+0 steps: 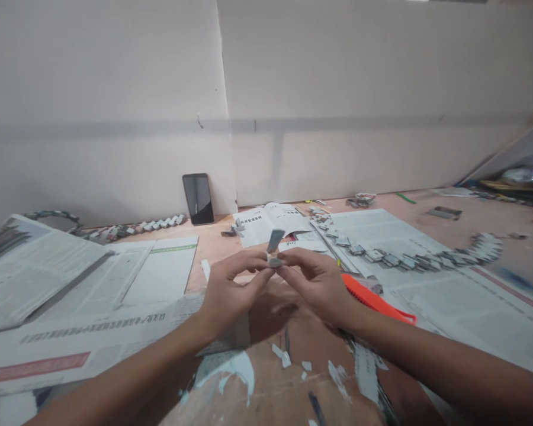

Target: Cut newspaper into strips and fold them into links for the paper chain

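A small folded paper strip [275,241] stands up between my hands, its grey upper end pointing upward. From the left, the thumb and fingertips of my left hand [236,284] pinch its lower end. My right hand [314,283] grips the same end from the other side, and the two hands' fingertips nearly meet there. The folds under the fingertips are partly hidden. Just beyond my right hand lies an orange-red object with a looped end [373,299], partly covered by my forearm. White paper scraps [282,355] are scattered on the wooden table [266,390] below my hands.
A chain of folded paper links [408,260] curves across newspaper on the right. Another chain [133,229] lies at the back left, near a phone [198,199] leaning on the wall. Newspapers [93,331] cover the left side. An open booklet [270,222] lies behind my hands.
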`<state>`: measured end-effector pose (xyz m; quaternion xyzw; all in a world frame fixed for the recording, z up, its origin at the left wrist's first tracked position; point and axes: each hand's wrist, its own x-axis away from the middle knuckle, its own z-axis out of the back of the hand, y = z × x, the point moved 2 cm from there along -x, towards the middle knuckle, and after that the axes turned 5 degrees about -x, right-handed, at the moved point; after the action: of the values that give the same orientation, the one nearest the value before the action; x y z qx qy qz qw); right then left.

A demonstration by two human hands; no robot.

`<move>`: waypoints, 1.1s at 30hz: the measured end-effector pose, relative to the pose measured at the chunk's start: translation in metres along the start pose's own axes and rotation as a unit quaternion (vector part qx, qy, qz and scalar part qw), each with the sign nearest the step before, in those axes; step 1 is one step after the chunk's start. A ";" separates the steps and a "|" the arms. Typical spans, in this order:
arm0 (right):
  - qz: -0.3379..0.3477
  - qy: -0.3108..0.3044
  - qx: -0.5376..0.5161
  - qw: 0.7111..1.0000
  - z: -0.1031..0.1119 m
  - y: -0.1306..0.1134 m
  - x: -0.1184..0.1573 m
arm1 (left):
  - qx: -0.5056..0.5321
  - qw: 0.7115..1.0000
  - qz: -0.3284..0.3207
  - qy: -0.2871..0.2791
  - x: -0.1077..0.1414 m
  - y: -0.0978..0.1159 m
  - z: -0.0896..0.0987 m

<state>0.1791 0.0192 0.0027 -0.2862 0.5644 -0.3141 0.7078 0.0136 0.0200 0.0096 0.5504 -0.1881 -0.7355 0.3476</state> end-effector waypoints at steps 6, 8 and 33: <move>-0.102 0.015 -0.090 0.991 -0.004 0.000 -0.001 | 0.045 0.994 0.100 -0.010 0.000 0.001 -0.005; -0.127 0.028 -0.125 0.984 -0.005 0.001 -0.002 | 0.052 0.990 0.128 -0.018 0.000 0.001 -0.006; -0.217 0.022 -0.223 0.950 -0.008 0.006 -0.003 | 0.128 0.962 0.241 -0.007 -0.003 0.004 -0.008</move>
<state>0.1713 0.0255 -0.0017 -0.5452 0.5598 -0.3325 0.5280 0.0231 0.0201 0.0120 0.5233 -0.4104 -0.6037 0.4397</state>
